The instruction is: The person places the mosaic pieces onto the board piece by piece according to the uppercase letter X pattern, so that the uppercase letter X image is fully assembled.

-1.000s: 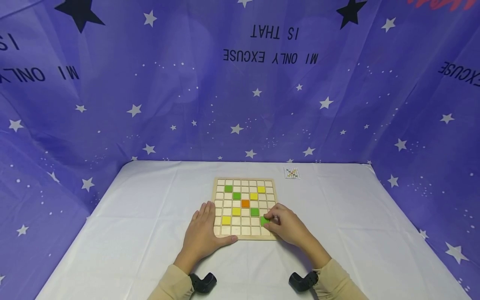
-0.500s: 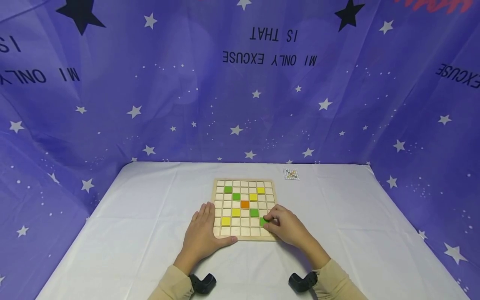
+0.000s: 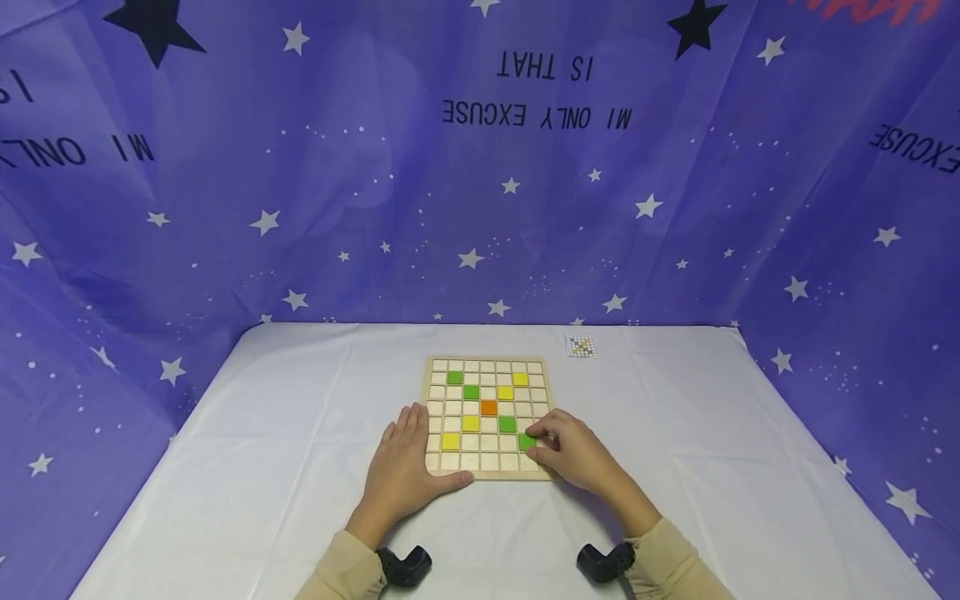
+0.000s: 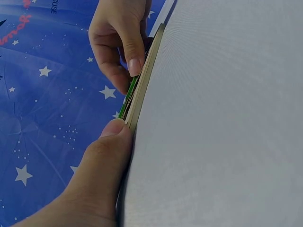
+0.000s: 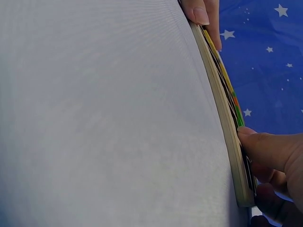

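Observation:
A square wooden grid board (image 3: 502, 477) lies on the white table in the head view. My left hand (image 3: 401, 462), fingers straight, rests along its left edge, the thumb on the front edge. At the board's lower right, my right hand (image 3: 576, 450) pinches a green tile (image 3: 527, 442) between thumb and fingers, in its cell or just over it. An orange tile (image 3: 489, 407) sits mid-grid. Green tiles (image 3: 471, 392) and yellow tiles (image 3: 470, 423) run along its diagonals; the other cells are pale. In the right wrist view, the right thumb (image 5: 267, 146) touches the board's side nearby.
Beyond the board's far right corner lies a small card (image 3: 581, 347) with a printed grid pattern. White cloth covers the table (image 3: 300, 375). A purple starred curtain (image 3: 420, 208) stands behind and at both sides. Black devices (image 3: 405, 567) are strapped to both wrists.
The head view has shifted very slightly. Both hands stay at the same places on the board, and the right fingers remain at the same green tile.

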The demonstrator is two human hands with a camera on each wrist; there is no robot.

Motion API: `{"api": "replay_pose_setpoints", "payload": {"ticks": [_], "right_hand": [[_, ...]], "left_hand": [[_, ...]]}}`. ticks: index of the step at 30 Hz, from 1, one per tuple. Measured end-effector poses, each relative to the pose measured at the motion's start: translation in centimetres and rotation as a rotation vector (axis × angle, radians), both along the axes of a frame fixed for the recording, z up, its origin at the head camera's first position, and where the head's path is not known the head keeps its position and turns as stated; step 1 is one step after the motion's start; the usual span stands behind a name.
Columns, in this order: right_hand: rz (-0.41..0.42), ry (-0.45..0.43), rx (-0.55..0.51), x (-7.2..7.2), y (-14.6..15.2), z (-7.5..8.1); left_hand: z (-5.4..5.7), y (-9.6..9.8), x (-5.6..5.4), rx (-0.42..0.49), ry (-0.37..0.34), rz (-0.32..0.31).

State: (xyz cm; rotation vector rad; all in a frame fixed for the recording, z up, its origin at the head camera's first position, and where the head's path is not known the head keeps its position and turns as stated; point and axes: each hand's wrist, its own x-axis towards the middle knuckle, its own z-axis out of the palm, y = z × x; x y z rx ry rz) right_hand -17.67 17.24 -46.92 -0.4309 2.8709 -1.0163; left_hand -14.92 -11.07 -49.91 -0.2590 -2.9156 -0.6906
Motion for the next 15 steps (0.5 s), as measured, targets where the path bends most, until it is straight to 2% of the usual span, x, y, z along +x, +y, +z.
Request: {"api": "replay_pose_setpoints", "payload": {"ticks": [8,15], "right_hand": [[-0.005,-0.017,0.004,0.18,0.03,0.19],[-0.016,0.005,-0.035,0.29,0.19,0.48]], "left_hand": [[0.28,-0.17,0.09,-0.016,-0.042,-0.006],[0.35,-0.2,-0.01,-0.011,-0.043,-0.003]]}}
